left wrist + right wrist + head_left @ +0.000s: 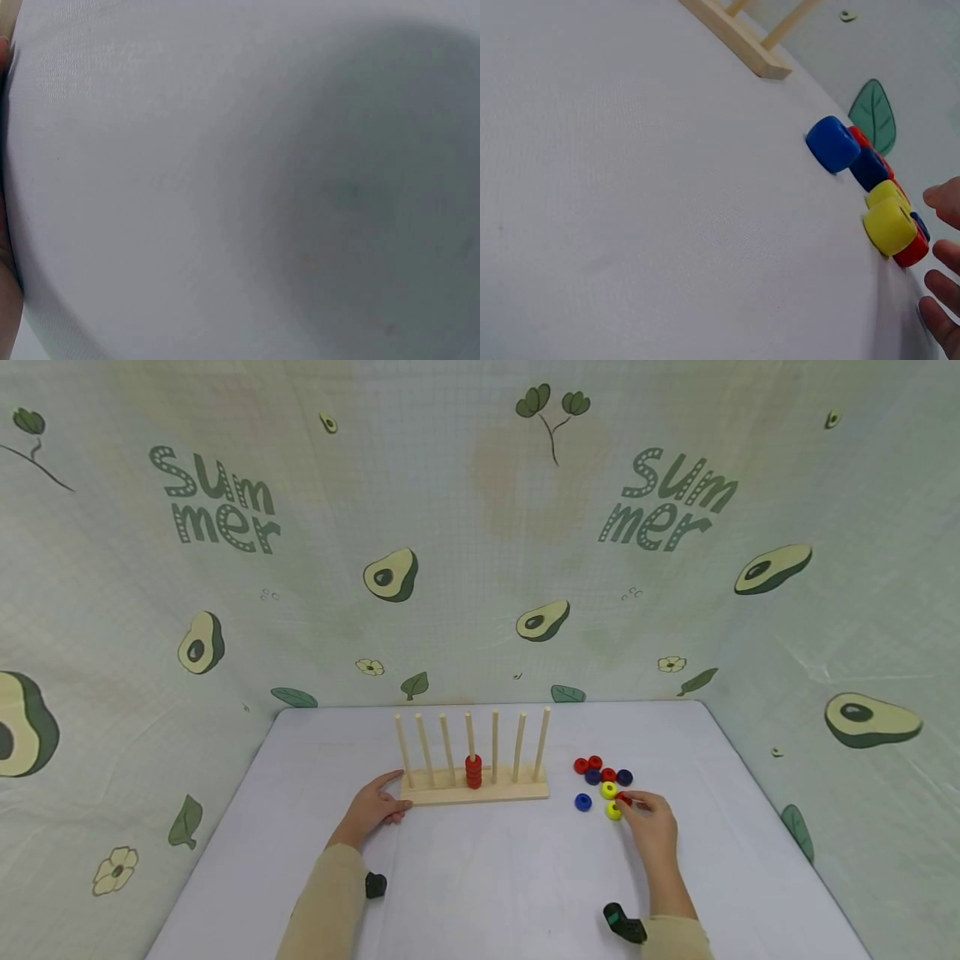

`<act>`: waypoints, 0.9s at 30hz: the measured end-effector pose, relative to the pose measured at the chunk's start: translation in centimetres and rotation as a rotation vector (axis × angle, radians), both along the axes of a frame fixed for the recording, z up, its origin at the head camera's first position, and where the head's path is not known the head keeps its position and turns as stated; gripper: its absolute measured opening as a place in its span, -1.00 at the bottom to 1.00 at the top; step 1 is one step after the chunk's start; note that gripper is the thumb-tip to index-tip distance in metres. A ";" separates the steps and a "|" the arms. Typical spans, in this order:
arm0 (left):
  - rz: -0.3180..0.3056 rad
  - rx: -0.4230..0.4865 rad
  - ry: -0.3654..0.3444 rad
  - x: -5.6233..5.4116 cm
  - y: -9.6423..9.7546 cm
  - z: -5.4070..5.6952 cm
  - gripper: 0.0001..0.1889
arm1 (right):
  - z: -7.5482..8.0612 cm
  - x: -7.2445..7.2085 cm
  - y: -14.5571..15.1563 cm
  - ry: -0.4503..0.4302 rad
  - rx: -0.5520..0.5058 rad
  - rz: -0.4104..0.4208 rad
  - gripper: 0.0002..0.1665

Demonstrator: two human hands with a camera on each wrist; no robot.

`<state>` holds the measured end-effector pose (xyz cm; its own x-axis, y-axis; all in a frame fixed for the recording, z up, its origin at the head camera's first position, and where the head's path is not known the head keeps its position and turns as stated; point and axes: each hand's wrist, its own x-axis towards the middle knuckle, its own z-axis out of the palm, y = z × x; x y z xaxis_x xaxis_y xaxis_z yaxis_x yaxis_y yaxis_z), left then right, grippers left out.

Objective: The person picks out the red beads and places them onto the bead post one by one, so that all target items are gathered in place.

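Observation:
A wooden peg stand (474, 789) with a row of upright pegs stands on the table, several red beads (473, 772) stacked on its middle peg. My left hand (369, 810) grips the stand's left end, index finger by the back edge and thumb by the front. On the right, my right hand (651, 821) hovers at a red bead (913, 251), its fingers apart and just beside it in the right wrist view. Close to that bead lie two yellow beads (890, 226). A blue bead (583, 802) sits a little to their left.
Behind the yellow beads is a loose group of red beads (595, 762) and dark blue beads (625, 777). White cloth covers the table (487, 877). A patterned curtain (465, 652) encloses its back and sides.

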<state>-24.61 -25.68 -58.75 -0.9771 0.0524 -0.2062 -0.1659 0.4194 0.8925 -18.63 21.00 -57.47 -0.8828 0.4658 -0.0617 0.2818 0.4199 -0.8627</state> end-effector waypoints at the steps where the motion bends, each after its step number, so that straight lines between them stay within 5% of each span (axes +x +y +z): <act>1: 0.000 0.001 -0.001 0.0 0.0 0.0 -0.23 | 0.0 0.0 0.0 0.001 0.004 -0.004 -0.61; 27: -0.010 0.001 -0.005 -0.4 -0.3 -0.5 -0.22 | -1.0 -0.4 0.6 0.039 0.056 -0.070 -0.68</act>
